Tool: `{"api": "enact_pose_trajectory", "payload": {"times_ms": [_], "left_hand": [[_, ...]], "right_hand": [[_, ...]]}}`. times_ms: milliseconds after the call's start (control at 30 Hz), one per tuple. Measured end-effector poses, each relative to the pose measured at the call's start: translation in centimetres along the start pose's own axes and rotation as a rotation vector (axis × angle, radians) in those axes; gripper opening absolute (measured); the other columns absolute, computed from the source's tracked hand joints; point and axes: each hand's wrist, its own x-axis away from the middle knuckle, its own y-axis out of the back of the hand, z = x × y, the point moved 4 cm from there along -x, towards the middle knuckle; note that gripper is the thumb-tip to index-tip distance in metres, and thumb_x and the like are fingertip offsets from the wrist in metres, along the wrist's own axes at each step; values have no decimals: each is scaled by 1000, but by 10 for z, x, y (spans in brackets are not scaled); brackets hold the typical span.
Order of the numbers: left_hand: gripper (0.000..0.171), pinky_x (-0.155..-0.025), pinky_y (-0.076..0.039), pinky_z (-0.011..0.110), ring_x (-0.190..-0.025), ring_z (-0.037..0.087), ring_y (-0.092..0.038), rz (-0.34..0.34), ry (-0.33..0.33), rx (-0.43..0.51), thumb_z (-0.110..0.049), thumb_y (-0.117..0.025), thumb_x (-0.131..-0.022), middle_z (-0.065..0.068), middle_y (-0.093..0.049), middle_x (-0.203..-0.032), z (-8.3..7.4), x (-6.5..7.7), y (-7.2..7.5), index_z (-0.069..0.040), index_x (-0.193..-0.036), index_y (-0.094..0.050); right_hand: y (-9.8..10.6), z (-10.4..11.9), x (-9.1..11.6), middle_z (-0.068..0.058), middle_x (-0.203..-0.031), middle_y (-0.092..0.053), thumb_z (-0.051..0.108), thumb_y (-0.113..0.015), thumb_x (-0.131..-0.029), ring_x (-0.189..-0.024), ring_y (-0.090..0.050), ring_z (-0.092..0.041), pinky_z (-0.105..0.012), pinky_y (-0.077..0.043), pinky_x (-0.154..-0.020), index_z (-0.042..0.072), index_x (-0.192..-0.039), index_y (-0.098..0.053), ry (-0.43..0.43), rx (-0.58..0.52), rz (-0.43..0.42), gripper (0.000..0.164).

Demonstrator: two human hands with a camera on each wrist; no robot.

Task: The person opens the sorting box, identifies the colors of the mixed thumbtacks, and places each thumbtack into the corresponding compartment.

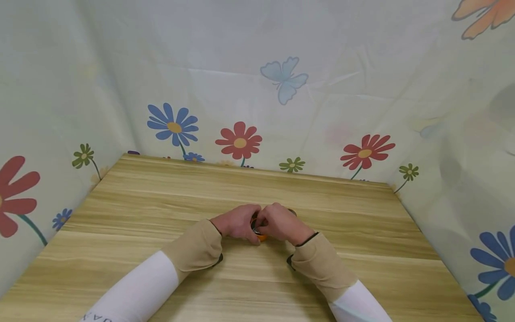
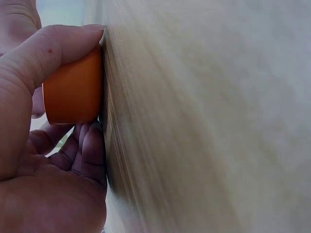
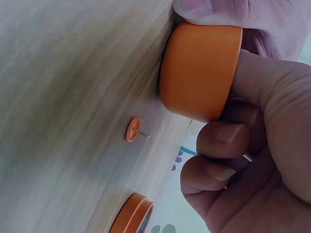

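At frame centre, your left hand grips the orange cup; your right hand works at its mouth, hold unclear. Orange-rimmed piece already apart; inside work seems unfinished.

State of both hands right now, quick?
Left hand: closed, holding the orange cup.
Right hand: fingers bent at the cup's mouth; can't tell whether it holds anything.

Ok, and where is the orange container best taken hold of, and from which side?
Probably grip the orange container by its round outer wall, from the person's left, thumb and fingers opposite, as the left hand does. It stands upright on the table, and the right hand is at its open top, so the rim seems better left free.
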Motion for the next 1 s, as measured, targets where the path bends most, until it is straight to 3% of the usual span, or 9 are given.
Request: {"api": "enact_pose_trajectory", "payload": {"times_ms": [500,767,1000], "left_hand": [[46,-69,-44,22,-81,10,-52,4,-12,-21,-21,-86,-64,-5,-54,-92,-1,-1,1,-17,-95,-52],[47,-68,-45,23,-79,13,-54,0,-1,12,-19,-87,-62,0,-57,-90,-1,-1,0,-11,-94,-53],[47,-67,-44,23,-80,16,-54,-10,-22,18,-16,-87,-62,1,-57,-88,-2,-1,0,-8,-94,-53]], "right_hand": [[10,-5,4,13,-67,-56,10,-71,-82,-58,-48,-3,-21,-43,-55,16,-77,-69,-15,-30,-35,8],[23,-9,14,11,-68,-50,16,-74,-81,-58,-45,-6,-24,-41,-53,17,-85,-71,-88,-5,-101,4],[24,-14,24,11,-67,-52,12,-70,-82,-59,-46,-5,-25,-43,-53,17,-79,-67,-105,6,-84,6]]}}
